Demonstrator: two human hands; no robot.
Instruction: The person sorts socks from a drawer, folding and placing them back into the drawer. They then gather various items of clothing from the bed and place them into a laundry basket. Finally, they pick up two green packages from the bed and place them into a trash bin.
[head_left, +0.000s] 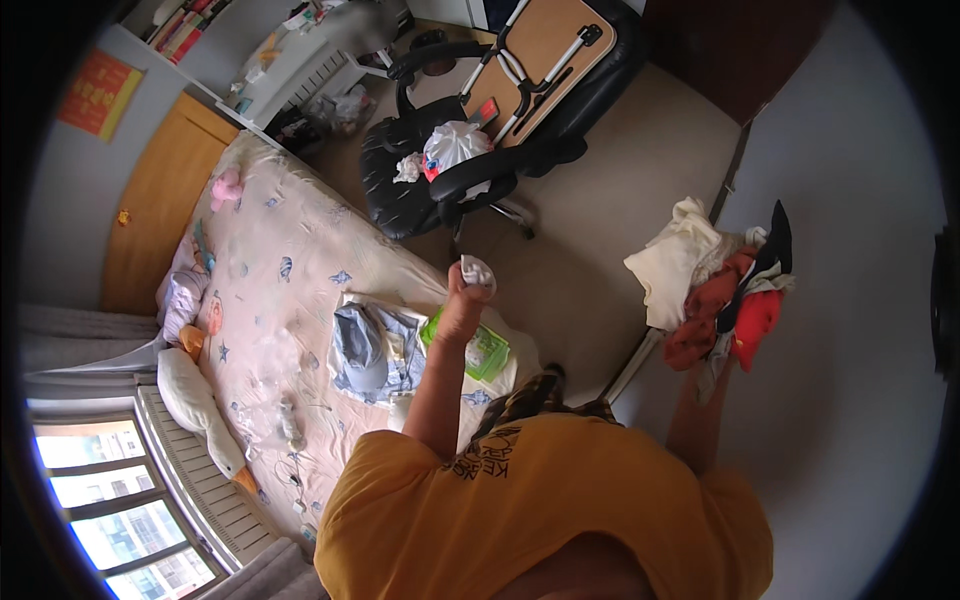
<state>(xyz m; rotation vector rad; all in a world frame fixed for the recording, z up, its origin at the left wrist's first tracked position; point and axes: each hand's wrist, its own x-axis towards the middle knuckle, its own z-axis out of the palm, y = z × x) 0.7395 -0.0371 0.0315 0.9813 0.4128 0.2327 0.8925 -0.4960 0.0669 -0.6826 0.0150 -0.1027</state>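
My left hand (463, 309) is raised over the bed's edge and closed around a small white cloth item (478, 274), perhaps a rolled sock. Out to the right, a bundle of clothes is held up by my right hand (721, 369), which the fabric mostly hides. In that bundle are a cream garment (670, 259), a rust-red cloth (697, 326), a bright red piece (756, 326) and a black piece (780, 236). Beneath my left forearm lies a green plastic package (489, 354). Beside it, a grey-blue cap (360, 346) rests on folded blue-grey clothing (405, 341).
A black office chair (397, 172) carries a folded table (559, 45) and a white plastic bag (459, 146). On the patterned bed (300, 225) lie a plush goose (199, 412) and clear plastic wrapping (274, 424). A wall (840, 420) rises close at right.
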